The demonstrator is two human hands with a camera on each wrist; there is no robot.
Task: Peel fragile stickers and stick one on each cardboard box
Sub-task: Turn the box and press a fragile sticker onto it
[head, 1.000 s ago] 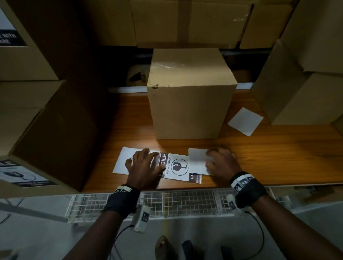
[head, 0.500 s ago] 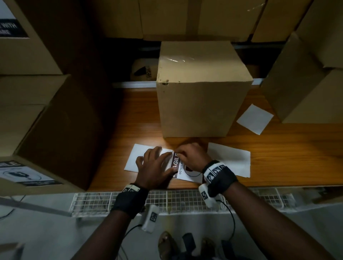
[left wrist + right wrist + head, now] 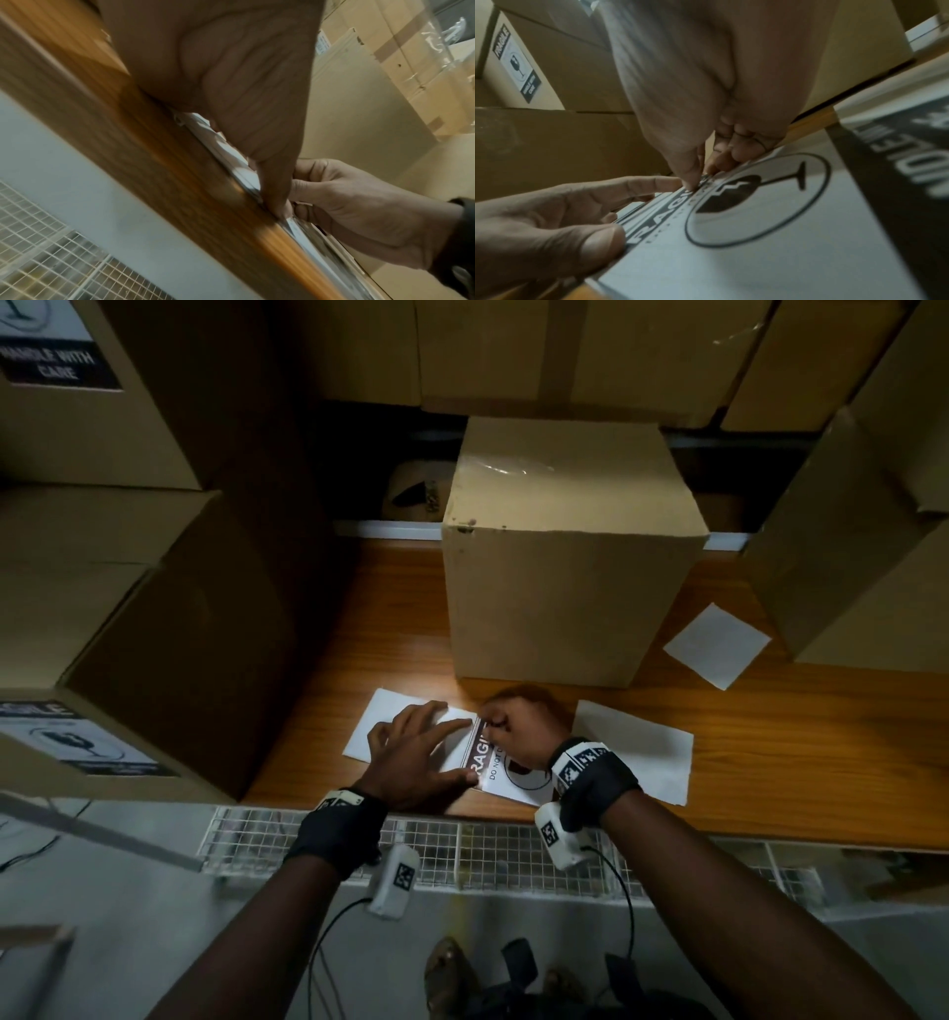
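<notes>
The sticker sheet (image 3: 506,775) lies flat near the front edge of the wooden bench (image 3: 770,762), just in front of the plain box (image 3: 560,588), which stands upright mid-bench with no label on its visible faces. The left hand (image 3: 416,762) rests palm down on the sheet's blank white left part, fingers straight and spread, thumb tip at the lower corner of the black "FRAGILE" band; it holds nothing and only presses. The right hand (image 3: 518,729) is curled over the top of that band, thumb and forefinger tips brought together at the sticker's upper corner; the right wrist view shows the fingertips (image 3: 693,182) pinched on the printed edge, though blur prevents confirming whether the corner has lifted. A loose white sheet (image 3: 637,752) lies just right of the right wrist, partly under it. A smaller white square (image 3: 716,645) lies farther back, between the plain box and the stacked boxes on the right. The box (image 3: 82,742) at left carries a fragile label, and another label shows on the box above it.
</notes>
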